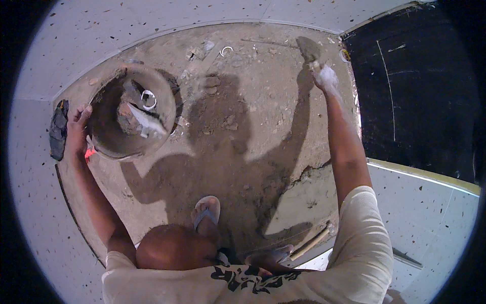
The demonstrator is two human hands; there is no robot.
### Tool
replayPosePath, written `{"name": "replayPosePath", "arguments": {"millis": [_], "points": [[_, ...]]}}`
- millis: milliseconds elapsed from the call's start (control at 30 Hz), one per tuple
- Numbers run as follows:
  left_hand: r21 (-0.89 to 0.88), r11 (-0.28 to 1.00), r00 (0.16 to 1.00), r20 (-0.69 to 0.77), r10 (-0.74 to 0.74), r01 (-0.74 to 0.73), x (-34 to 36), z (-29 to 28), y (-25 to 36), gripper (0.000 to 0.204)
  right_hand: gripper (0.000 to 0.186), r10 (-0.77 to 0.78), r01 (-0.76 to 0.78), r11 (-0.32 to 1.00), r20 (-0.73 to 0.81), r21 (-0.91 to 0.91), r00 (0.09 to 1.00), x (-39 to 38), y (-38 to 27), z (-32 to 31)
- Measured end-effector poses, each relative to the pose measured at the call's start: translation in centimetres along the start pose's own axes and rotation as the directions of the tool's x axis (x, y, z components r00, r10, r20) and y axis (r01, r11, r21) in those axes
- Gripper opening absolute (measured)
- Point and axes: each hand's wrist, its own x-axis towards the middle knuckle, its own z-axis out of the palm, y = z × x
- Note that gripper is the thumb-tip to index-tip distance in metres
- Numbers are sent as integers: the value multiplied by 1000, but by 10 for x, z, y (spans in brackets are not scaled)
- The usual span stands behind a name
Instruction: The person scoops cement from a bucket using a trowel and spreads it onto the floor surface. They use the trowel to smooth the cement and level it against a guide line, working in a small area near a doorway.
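Observation:
My left hand [80, 126] is closed on the left rim of a round, dusty basin [164, 86], which rests tilted on the dirt floor. Inside the basin lie a white ring [148, 100], a pale pointed shard [144, 117] and dark and reddish rubble. Far to the right, my right hand [318, 74] is closed round the handle of a trowel [308, 49], its dirt-coloured blade close to the ground. A bright white patch covers the wrist; I cannot tell what it is.
Speckled pale panels border the dusty floor. A dark doorway-like panel [410, 96] stands at the right. Another white ring [226, 51] and stones [210, 83] lie at the far side. A black crumpled thing [59, 129] is by the left wall; a wooden handle [311, 244] lies near my feet.

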Motion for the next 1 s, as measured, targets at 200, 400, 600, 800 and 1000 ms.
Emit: {"name": "replayPosePath", "arguments": {"millis": [200, 400, 600, 800, 1000], "points": [[436, 894, 910, -319, 263, -105, 42, -13, -27, 41, 39, -264, 278, 957, 145, -82, 954, -28, -29, 15], [762, 647, 822, -387, 418, 29, 53, 7, -2, 52, 43, -492, 501, 865, 140, -34, 859, -121, -25, -17], [940, 338, 681, -280, 677, 50, 69, 43, 18, 46, 49, 73, -77, 996, -100, -38, 992, -51, 62, 3], [929, 368, 769, -200, 606, -48, 75, 69, 30, 35, 49, 290, -290, 957, -10, -29, 957, -51, 103, 31], [904, 399, 828, -104, 551, -152, 58, 56, 14, 34, 53, -151, 152, 986, 15, -65, 988, -87, 68, 25]]}}
